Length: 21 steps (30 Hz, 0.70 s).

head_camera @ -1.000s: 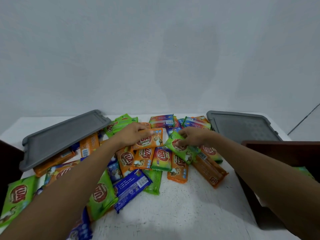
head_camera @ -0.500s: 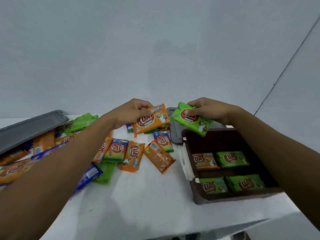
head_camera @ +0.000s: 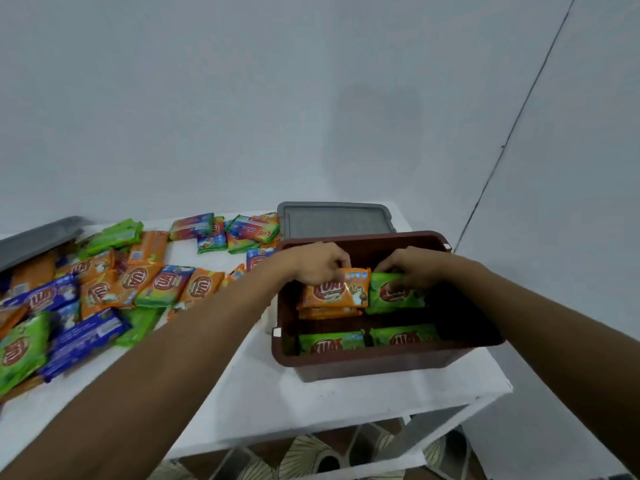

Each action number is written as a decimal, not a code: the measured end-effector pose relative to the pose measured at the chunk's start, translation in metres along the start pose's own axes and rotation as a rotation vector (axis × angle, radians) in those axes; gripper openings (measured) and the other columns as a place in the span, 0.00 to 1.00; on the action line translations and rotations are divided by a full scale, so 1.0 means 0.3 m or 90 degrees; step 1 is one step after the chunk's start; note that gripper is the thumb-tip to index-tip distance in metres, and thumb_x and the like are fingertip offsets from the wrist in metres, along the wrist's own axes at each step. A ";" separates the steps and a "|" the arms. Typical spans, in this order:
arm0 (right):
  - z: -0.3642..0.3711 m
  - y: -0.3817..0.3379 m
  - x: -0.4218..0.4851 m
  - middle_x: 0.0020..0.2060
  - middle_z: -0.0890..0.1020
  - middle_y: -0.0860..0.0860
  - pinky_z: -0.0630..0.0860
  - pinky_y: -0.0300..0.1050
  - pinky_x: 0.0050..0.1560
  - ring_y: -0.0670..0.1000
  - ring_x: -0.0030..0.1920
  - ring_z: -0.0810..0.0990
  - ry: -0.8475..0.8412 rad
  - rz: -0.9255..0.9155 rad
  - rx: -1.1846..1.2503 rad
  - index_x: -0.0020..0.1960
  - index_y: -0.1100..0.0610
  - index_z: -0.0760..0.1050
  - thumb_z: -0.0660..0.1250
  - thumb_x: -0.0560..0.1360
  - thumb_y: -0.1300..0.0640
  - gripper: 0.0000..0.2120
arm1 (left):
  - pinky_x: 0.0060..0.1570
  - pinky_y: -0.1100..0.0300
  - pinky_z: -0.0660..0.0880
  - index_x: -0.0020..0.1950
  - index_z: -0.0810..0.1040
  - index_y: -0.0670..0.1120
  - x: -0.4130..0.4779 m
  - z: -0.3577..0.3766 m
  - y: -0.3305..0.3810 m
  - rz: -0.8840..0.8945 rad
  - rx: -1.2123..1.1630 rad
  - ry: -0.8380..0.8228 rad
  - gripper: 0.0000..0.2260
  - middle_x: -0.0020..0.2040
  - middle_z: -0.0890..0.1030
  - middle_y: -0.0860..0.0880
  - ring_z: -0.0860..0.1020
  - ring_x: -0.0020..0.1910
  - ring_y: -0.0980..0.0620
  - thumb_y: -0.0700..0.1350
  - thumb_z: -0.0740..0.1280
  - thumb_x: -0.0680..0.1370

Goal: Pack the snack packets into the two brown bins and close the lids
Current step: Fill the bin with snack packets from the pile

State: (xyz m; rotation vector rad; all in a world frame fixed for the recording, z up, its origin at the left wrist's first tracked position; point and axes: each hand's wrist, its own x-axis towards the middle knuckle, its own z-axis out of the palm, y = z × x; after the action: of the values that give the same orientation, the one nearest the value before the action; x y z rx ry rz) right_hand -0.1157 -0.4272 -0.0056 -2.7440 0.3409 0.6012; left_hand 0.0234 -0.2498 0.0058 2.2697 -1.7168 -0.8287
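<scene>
A brown bin stands open at the table's right end. Both my hands reach into it. My left hand grips an orange snack packet over another orange packet in the bin's far left part. My right hand holds a green snack packet in the far right part. Two green packets lie in the near part. Several loose packets in orange, green and blue cover the table to the left. The second brown bin is out of view.
A grey lid lies behind the bin against the wall. Another grey lid rests tilted on packets at the far left. The white table ends just right of the bin. A patterned floor shows below its front edge.
Both hands lifted a packet each from the pile, carried them right and lowered them into the brown bin. The view swung right with them.
</scene>
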 end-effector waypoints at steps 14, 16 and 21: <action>0.030 -0.001 -0.009 0.54 0.80 0.50 0.70 0.45 0.43 0.55 0.53 0.79 0.230 -0.062 -0.272 0.59 0.47 0.77 0.69 0.72 0.41 0.19 | 0.43 0.52 0.71 0.57 0.77 0.49 0.032 0.094 0.040 -0.094 0.407 0.169 0.15 0.55 0.79 0.46 0.78 0.53 0.43 0.56 0.66 0.77; 0.034 0.007 -0.002 0.56 0.80 0.48 0.71 0.45 0.44 0.53 0.56 0.78 0.169 -0.067 -0.253 0.60 0.46 0.77 0.71 0.69 0.38 0.23 | 0.45 0.50 0.77 0.59 0.77 0.50 0.035 0.093 0.033 -0.073 0.347 0.074 0.21 0.55 0.78 0.47 0.78 0.54 0.44 0.60 0.71 0.72; 0.040 0.007 0.013 0.57 0.78 0.48 0.68 0.45 0.43 0.53 0.57 0.77 0.146 -0.068 -0.279 0.61 0.48 0.76 0.73 0.68 0.38 0.26 | 0.48 0.48 0.78 0.60 0.77 0.49 0.055 0.093 0.022 -0.091 0.361 0.043 0.22 0.56 0.78 0.47 0.78 0.54 0.44 0.56 0.75 0.70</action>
State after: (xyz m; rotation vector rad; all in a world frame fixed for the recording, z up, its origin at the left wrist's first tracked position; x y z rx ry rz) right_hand -0.1173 -0.4257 -0.0181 -3.2390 0.1196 0.3659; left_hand 0.0060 -0.2621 -0.0197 2.7574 -1.9655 -0.2945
